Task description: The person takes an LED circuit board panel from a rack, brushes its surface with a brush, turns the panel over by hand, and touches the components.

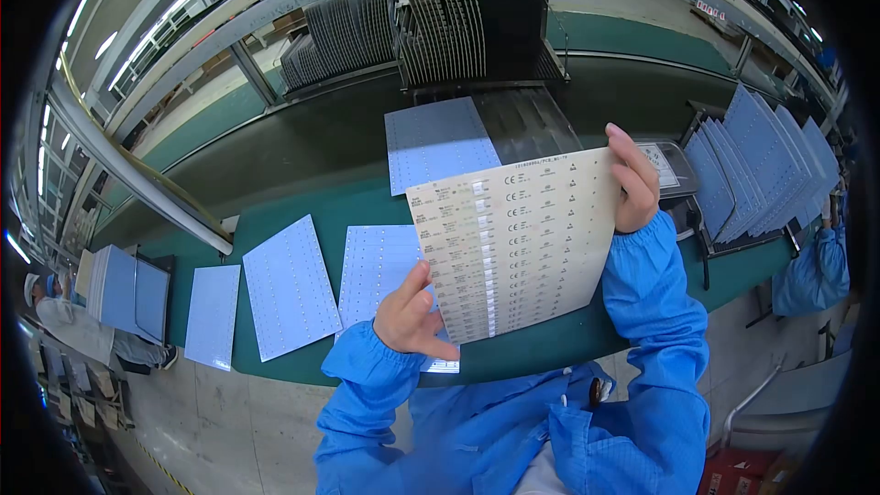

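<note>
A pale circuit board panel [541, 247], printed with rows of CE marks and small text, is held up tilted in front of me. Down its middle-left runs a column of white labels. My right hand [634, 185] grips the upper right edge, some fingers hidden behind the board. At the lower left edge, my left hand [408, 316] holds the panel between thumb and fingers. Partly behind the panel, a blue-white board [376, 252] lies on the green table. Farther back is another blue-white board [435, 137].
Two more boards [291, 289] [213, 316] lie on the green table [568, 339] to the left. Racks of boards [761, 165] [128, 289] stand at both sides. Slotted racks [440, 32] stand behind the dark conveyor [321, 142]. Other people [811, 270] [64, 321] are at both sides.
</note>
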A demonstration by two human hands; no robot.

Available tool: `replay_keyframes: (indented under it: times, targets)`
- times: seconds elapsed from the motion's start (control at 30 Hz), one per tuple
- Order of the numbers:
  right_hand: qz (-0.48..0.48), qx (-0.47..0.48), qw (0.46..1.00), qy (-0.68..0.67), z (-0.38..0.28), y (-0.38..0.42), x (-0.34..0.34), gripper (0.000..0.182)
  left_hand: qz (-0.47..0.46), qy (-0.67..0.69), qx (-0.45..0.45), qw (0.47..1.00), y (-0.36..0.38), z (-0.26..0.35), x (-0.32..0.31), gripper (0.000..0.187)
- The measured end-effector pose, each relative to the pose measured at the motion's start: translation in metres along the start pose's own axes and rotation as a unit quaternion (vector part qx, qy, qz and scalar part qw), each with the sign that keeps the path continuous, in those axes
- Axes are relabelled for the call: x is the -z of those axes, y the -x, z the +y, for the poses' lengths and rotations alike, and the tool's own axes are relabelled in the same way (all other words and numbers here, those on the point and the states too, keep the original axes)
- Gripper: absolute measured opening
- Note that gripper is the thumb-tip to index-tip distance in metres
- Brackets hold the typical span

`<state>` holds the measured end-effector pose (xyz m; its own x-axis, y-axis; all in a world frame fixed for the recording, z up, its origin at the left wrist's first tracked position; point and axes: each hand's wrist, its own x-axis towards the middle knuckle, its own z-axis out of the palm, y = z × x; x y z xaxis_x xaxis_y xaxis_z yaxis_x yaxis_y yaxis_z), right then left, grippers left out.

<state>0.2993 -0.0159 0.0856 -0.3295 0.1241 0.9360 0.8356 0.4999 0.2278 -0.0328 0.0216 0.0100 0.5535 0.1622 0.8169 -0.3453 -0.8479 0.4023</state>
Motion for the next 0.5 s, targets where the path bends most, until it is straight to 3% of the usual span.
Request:
replay_keyframes:
  times: [0.1,0.13,0.2,0.23,0.27,0.3,0.33,0.4,0.43,0.5]
  targets:
    - [0.028,0.003,1.000,0.003,-0.002,-0.007,-0.001,0.029,-0.014,-0.104,-0.015,0.994,0.000,0.002,-0.001,0.081]
    - [-0.008,-0.008,1.000,0.015,-0.003,-0.013,0.002,0.025,-0.013,-0.105,-0.014,0.994,-0.005,0.006,-0.001,0.081]
    - [-0.046,-0.021,0.998,0.024,-0.005,-0.021,0.004,0.020,0.092,-0.112,0.125,0.981,-0.020,0.022,0.000,0.061]
    - [-0.130,-0.072,0.989,0.008,-0.006,-0.023,0.002,0.014,0.093,-0.112,0.129,0.981,-0.032,0.025,0.005,0.061]
    - [-0.215,-0.122,0.969,-0.009,-0.008,-0.024,0.001,0.010,0.058,-0.252,0.079,0.963,-0.048,0.025,0.013,0.052]
    - [-0.218,-0.124,0.968,-0.013,-0.007,-0.022,-0.001,0.010,0.018,-0.385,0.028,0.922,-0.061,0.025,0.019,0.044]
    - [-0.277,-0.196,0.933,-0.117,-0.005,-0.020,-0.004,0.010,0.017,-0.385,0.035,0.922,-0.070,0.028,0.022,0.044]
    - [-0.370,-0.317,0.823,-0.291,-0.002,-0.010,-0.008,0.017,0.142,-0.268,0.163,0.939,-0.086,0.030,0.024,0.034]
    - [-0.324,-0.228,0.879,-0.265,-0.009,0.000,-0.019,0.019,0.193,-0.223,0.154,0.943,-0.082,0.015,0.025,0.026]
    - [-0.383,-0.354,0.789,-0.325,-0.027,0.005,-0.013,0.026,0.236,-0.045,0.368,0.898,-0.063,0.016,0.030,0.033]
